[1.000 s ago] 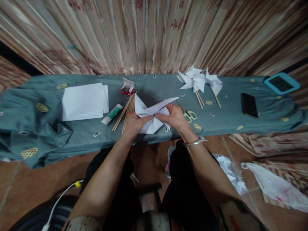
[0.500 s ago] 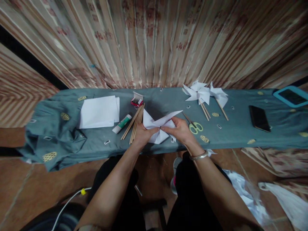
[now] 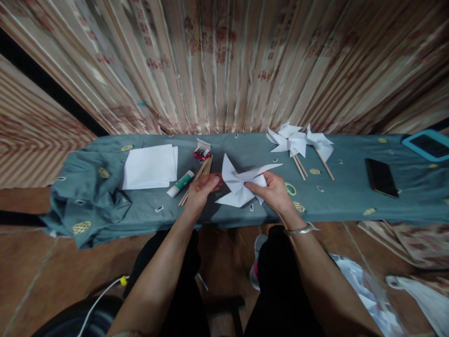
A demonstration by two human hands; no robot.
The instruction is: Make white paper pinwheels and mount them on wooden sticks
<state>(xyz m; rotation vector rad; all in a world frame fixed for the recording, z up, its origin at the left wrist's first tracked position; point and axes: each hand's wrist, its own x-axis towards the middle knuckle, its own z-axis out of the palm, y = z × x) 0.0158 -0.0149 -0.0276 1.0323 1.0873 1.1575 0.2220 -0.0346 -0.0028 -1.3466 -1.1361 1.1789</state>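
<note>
A white paper pinwheel [image 3: 238,185] is pinched at its centre by my right hand [image 3: 273,191], with the thumb on top and fingers beneath. Its blades stand out to the left, front and back. Just left of the paper is my left hand [image 3: 202,189], apart from it, its fingers loosely stretched and no object visible in them. Under and behind that hand lies a bundle of several wooden sticks [image 3: 206,167], partly covered. The green-handled scissors [image 3: 290,188] are mostly hidden behind my right hand.
A glue stick [image 3: 180,183], a small open red box [image 3: 201,150] of dark bits and white paper sheets [image 3: 149,166] lie leftward on the cloth-covered table [image 3: 336,201]. Finished pinwheels [image 3: 288,139] on sticks, a black phone [image 3: 381,177] and a blue-framed device [image 3: 430,142] lie rightward. Curtains hang behind.
My left hand has let go of the pinwheel and moved left of it. The right hand keeps hold and has shifted slightly right, now covering more of the scissors.
</note>
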